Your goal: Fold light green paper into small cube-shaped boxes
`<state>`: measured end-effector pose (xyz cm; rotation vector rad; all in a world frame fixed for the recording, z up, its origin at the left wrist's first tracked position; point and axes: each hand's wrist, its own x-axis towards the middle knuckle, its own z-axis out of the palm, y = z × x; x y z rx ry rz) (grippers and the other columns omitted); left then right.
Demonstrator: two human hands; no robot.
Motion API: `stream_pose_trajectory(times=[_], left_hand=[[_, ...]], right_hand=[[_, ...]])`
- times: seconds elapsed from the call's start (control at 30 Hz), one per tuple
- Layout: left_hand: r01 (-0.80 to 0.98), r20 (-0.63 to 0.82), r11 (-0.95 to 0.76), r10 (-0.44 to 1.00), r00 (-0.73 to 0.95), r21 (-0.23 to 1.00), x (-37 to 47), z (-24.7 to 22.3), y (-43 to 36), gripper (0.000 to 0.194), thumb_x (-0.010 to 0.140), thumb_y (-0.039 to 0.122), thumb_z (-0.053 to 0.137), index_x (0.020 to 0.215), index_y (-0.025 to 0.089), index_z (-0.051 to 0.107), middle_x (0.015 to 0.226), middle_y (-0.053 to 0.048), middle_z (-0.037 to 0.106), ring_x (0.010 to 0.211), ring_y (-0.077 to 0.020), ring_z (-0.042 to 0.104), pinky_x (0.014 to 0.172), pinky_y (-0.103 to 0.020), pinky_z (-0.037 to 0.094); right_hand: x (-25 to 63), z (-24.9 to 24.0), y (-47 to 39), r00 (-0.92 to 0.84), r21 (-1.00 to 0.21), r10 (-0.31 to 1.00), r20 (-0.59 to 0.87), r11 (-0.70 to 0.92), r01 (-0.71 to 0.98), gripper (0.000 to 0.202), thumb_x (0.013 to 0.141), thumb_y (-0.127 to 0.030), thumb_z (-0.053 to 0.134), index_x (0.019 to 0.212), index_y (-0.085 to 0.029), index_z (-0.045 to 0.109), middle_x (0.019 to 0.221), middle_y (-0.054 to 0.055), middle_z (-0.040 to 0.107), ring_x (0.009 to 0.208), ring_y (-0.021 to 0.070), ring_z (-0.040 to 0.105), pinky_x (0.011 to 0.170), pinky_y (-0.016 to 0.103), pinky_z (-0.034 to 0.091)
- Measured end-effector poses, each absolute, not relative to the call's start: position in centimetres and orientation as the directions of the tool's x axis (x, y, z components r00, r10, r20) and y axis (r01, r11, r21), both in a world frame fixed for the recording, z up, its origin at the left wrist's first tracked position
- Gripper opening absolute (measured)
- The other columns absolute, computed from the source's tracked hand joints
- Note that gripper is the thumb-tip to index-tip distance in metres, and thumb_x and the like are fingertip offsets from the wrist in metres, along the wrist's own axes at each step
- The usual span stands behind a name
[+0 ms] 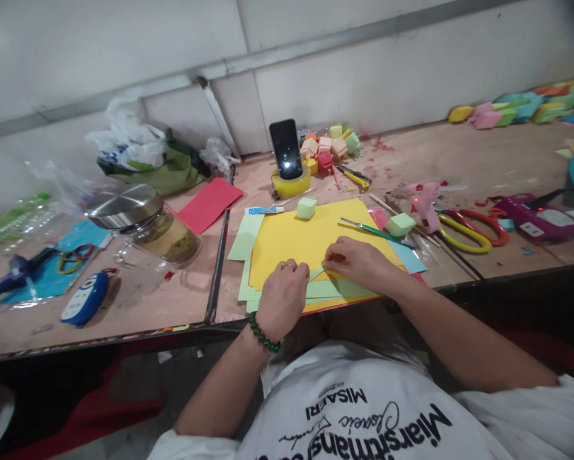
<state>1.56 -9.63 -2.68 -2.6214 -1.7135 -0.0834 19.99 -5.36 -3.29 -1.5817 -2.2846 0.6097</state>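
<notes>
A narrow strip of light green paper stretches between my two hands, low over a yellow sheet. My left hand, with a ring and a green bead bracelet, has its fingers curled closed at the strip's left end. Thumb and fingers of my right hand pinch the other end. Light green sheets stick out from under the yellow one. Two small pale green paper cubes rest nearby: one cube at the yellow sheet's far edge, another cube beyond my right hand, beside green-handled tweezers.
A phone leans upright on a yellow tape roll, near folded paper pieces. Rightward lie a pink glue gun, scissors and a purple device. Leftward stand a lidded glass jar and a blue device.
</notes>
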Motion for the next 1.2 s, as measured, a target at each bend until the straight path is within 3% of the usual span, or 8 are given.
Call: stream_pose_trajectory(times=[0.13, 0.33, 0.53, 0.83, 0.93, 1.03, 1.13, 1.2], left_hand=[[0.908, 0.053, -0.419, 0.907, 0.418, 0.003, 1.5, -2.8, -9.6, 0.017, 0.094, 0.015, 0.04, 0.089, 0.019, 0.057, 0.085, -0.006, 0.058, 0.083, -0.021, 0.056, 0.068, -0.03, 0.043], [0.905, 0.056, -0.425, 0.904, 0.425, -0.008, 1.4, -3.0, -9.5, 0.018, 0.094, 0.015, 0.041, 0.089, 0.019, 0.057, 0.085, -0.006, 0.058, 0.081, -0.0206, 0.056, 0.068, -0.03, 0.043], [0.9, 0.054, -0.435, 0.899, 0.435, -0.01, 1.4, -3.0, -9.4, 0.017, 0.094, 0.015, 0.04, 0.092, 0.018, 0.057, 0.087, -0.006, 0.058, 0.084, -0.0209, 0.056, 0.071, -0.031, 0.044], [0.877, -0.048, -0.479, 0.878, 0.477, -0.049, 1.6, -2.0, -9.4, 0.018, 0.092, 0.014, 0.041, 0.099, 0.015, 0.057, 0.096, -0.01, 0.059, 0.091, -0.0236, 0.056, 0.073, -0.032, 0.047], [0.836, -0.039, -0.543, 0.836, 0.547, 0.083, 1.3, -1.1, -8.5, 0.019, 0.089, 0.021, 0.05, 0.106, 0.014, 0.058, 0.105, -0.012, 0.061, 0.1, -0.0244, 0.057, 0.083, -0.034, 0.048], [0.723, -0.067, -0.584, 0.759, 0.648, 0.37, 1.0, 0.2, -6.5, 0.029, 0.088, 0.03, 0.054, 0.111, 0.014, 0.06, 0.105, -0.011, 0.067, 0.095, -0.0219, 0.061, 0.085, -0.033, 0.048], [0.564, -0.181, -0.402, 0.677, 0.713, 0.722, 0.8, 1.4, -3.9, 0.028, 0.088, 0.037, 0.053, 0.087, 0.013, 0.068, 0.081, -0.008, 0.072, 0.075, -0.0172, 0.066, 0.07, -0.026, 0.05], [0.447, -0.151, -0.262, 0.7, 0.698, 0.855, 0.9, 1.9, -2.4, 0.035, 0.084, 0.044, 0.058, 0.082, 0.012, 0.07, 0.079, -0.009, 0.073, 0.071, -0.0172, 0.067, 0.067, -0.026, 0.05]], right_hand=[[19.6, -2.7, -5.4, -0.354, -0.534, 0.935, 0.001, 0.3, 0.791, 0.013, 0.084, -0.03, 0.058, 0.09, -0.021, 0.066, 0.083, 0.002, 0.064, 0.073, 0.0153, 0.059, 0.064, 0.025, 0.041], [19.4, -2.9, -5.5, -0.325, -0.453, 0.945, -0.015, 0.284, 0.845, 0.013, 0.083, -0.026, 0.056, 0.075, -0.019, 0.065, 0.084, 0.004, 0.063, 0.07, 0.015, 0.059, 0.061, 0.025, 0.039], [19.8, -2.5, -5.6, -0.315, -0.46, 0.949, -0.027, 0.268, 0.846, 0.012, 0.082, -0.027, 0.058, 0.091, -0.022, 0.064, 0.087, 0.003, 0.067, 0.074, 0.0161, 0.061, 0.06, 0.025, 0.039], [20.4, -2.5, -6.4, -0.461, -0.464, 0.887, 0.013, 0.414, 0.784, 0.006, 0.081, -0.023, 0.058, 0.078, -0.019, 0.062, 0.084, 0.004, 0.063, 0.07, 0.0148, 0.057, 0.06, 0.025, 0.039], [20.6, -2.1, -6.5, -0.49, -0.565, 0.871, 0.021, 0.415, 0.714, 0.006, 0.08, -0.02, 0.056, 0.077, -0.019, 0.06, 0.073, 0.0, 0.063, 0.064, 0.0133, 0.055, 0.059, 0.024, 0.038], [20.8, -0.7, -6.0, -0.567, -0.613, 0.819, 0.087, 0.493, 0.618, 0.005, 0.078, -0.017, 0.056, 0.076, -0.02, 0.059, 0.067, -0.002, 0.062, 0.061, 0.0117, 0.053, 0.058, 0.023, 0.037], [20.8, 1.1, -4.5, -0.567, -0.646, 0.799, 0.201, 0.543, 0.536, 0.003, 0.077, -0.018, 0.057, 0.075, -0.02, 0.059, 0.065, -0.003, 0.06, 0.06, 0.0111, 0.053, 0.057, 0.023, 0.038], [20.6, 2.2, -3.1, -0.527, -0.727, 0.801, 0.285, 0.539, 0.426, 0.007, 0.076, -0.023, 0.061, 0.082, -0.02, 0.059, 0.068, -0.002, 0.062, 0.061, 0.0116, 0.056, 0.057, 0.023, 0.041]])
